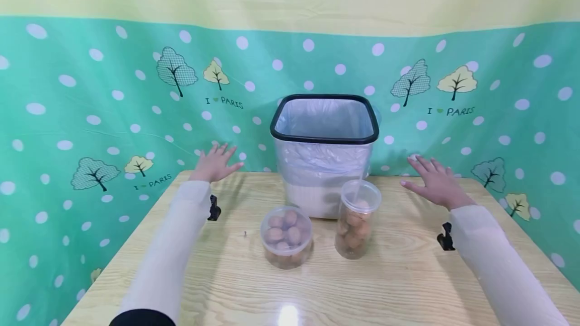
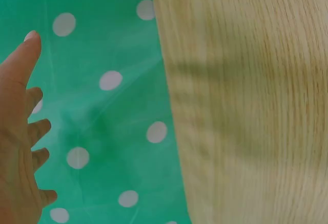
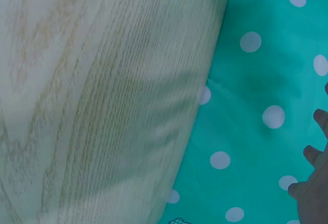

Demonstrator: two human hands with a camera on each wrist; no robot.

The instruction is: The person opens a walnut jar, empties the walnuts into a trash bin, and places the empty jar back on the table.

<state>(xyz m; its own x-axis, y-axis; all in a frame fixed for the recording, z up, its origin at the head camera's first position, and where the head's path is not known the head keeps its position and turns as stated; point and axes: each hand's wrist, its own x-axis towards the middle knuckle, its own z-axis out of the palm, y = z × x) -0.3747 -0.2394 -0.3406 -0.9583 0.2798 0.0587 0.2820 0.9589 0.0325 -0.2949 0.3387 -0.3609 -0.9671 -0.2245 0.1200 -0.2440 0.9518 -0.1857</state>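
Hanging behind the desk (image 1: 254, 296), a cloth (image 1: 326, 54) fills my head view, yellow above and green with white dots below; midway between the two white sleeves (image 1: 167, 245) stands the bin (image 1: 299, 197), upright at the far side, pale-walled and black-rimmed, with a translucent liner (image 1: 326, 114) inside; it is the bulkiest thing between one grip and the other, and the jar (image 1: 356, 223) hides part of its front right from me; a dark speck (image 1: 245, 234) lies on the wood left of the tub (image 1: 285, 264), and a black clip (image 1: 214, 208) shows at each wrist.

I have the left grip (image 1: 215, 163) raised near the far left corner, fingers and thumb spread, its shadow on the wood; the tub sits nearer the camera and to its right, well apart, squat, with what look like walnuts (image 1: 294, 235) showing through its lid; I have the right grip (image 1: 437, 183) near the far right corner, likewise spread; the jar stands upright to its left and nearer the camera, well apart, tall and clear, with more walnuts inside; tub and jar stand in front of the bin, a small gap between them; my wrist views catch only fingers, desk and cloth.
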